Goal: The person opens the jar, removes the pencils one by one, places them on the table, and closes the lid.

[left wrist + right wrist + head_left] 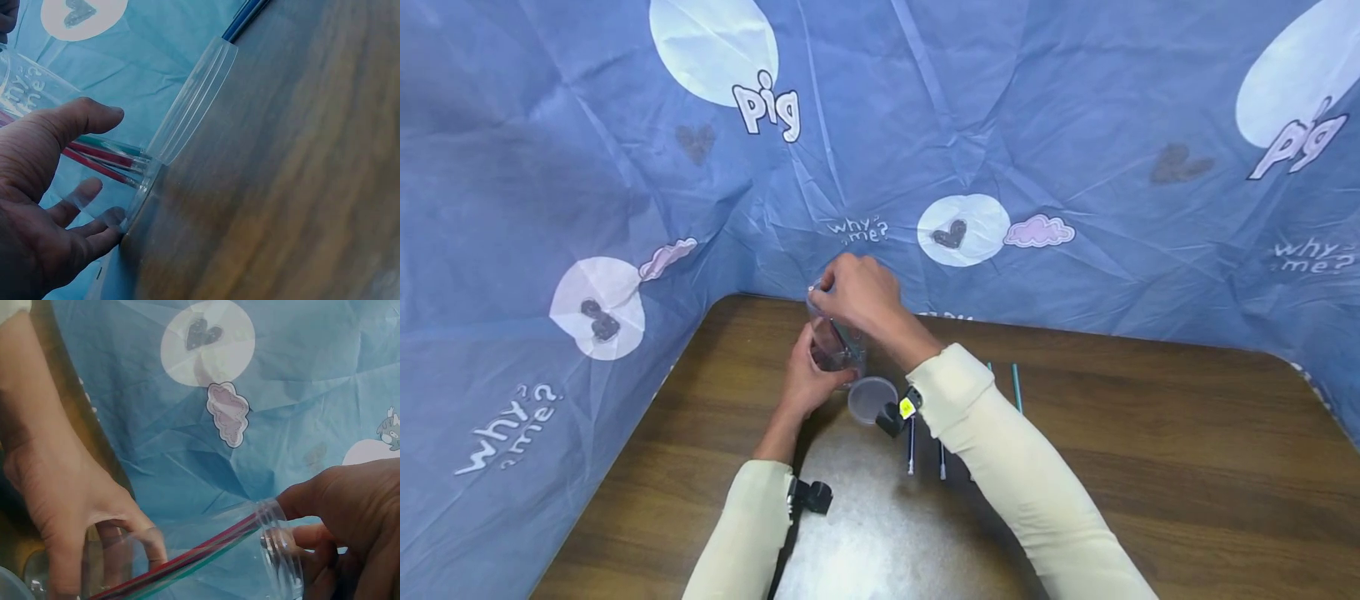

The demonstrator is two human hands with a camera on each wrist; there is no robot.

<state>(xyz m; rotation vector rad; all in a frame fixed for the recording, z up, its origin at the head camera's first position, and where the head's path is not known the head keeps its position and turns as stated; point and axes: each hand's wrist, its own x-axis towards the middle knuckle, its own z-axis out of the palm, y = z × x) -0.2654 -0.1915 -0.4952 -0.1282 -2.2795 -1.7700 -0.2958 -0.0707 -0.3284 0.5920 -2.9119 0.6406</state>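
A clear plastic jar (850, 357) with a threaded mouth stands near the table's back edge. Red and green pencils (200, 555) lean inside it, their upper ends close to the rim. My left hand (811, 375) grips the jar low down, the thumb on one side and the fingers round the other. At the top, my right hand (861, 287) has its thumb and curled fingers on the jar's rim (275, 528). A round clear lid (872, 400) lies on the table right beside the jar's base.
Dark blue pencils (912, 450) and a teal pencil (1017, 387) lie on the wooden table (1150, 450) to the right, partly hidden by my right sleeve (1007, 450). A blue printed cloth (865, 150) hangs behind the table and along its left side.
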